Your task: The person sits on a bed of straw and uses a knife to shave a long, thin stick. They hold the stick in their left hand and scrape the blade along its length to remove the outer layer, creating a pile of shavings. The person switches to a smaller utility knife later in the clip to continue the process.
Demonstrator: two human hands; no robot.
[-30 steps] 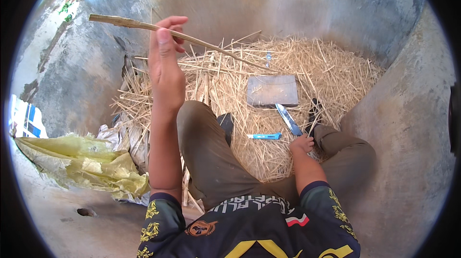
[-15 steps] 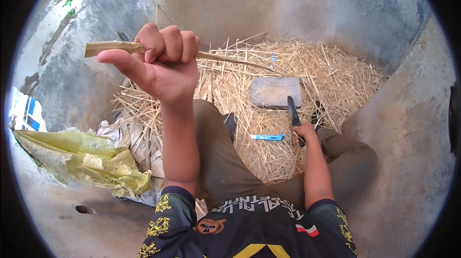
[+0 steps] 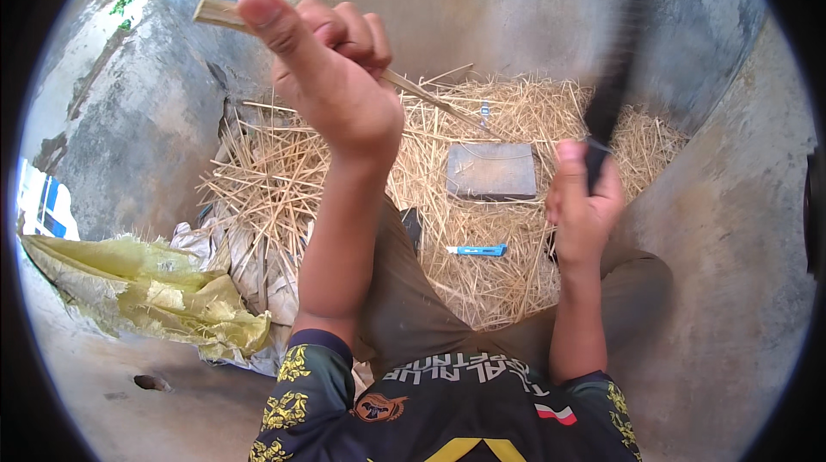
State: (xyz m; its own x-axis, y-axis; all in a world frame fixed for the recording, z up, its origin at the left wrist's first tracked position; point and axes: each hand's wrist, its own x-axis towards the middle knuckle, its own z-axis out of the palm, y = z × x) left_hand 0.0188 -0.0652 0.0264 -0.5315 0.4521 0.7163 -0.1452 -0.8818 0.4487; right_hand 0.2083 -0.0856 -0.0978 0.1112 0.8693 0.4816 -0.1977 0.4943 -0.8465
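Note:
My left hand [image 3: 340, 75] is raised at the upper left, fingers wrapped round a thin strip of split bamboo [image 3: 422, 94]. One end of the strip juts out past my thumb; the other slants down to the right toward the grey block. On the right, my right hand [image 3: 587, 200] grips the dark handle of a large knife [image 3: 618, 75], its blade pointing up and smeared by motion. Between my hands and farther down, the flat grey block [image 3: 490, 171] lies on the straw. A blue box cutter [image 3: 478, 250] rests nearer to my legs.
Loose straw-like shavings [image 3: 508, 290] cover the floor before me. Thin sticks [image 3: 267, 187] pile up at the left, beside a torn yellowish sack [image 3: 189, 298]. Concrete walls [image 3: 508, 15] curve round the space. My folded legs [image 3: 422, 281] flank the shavings.
My right hand has lifted the knife from beside the block, swinging its blade upward. My left hand has shifted up and to the right with the bamboo strip, which now tilts more steeply.

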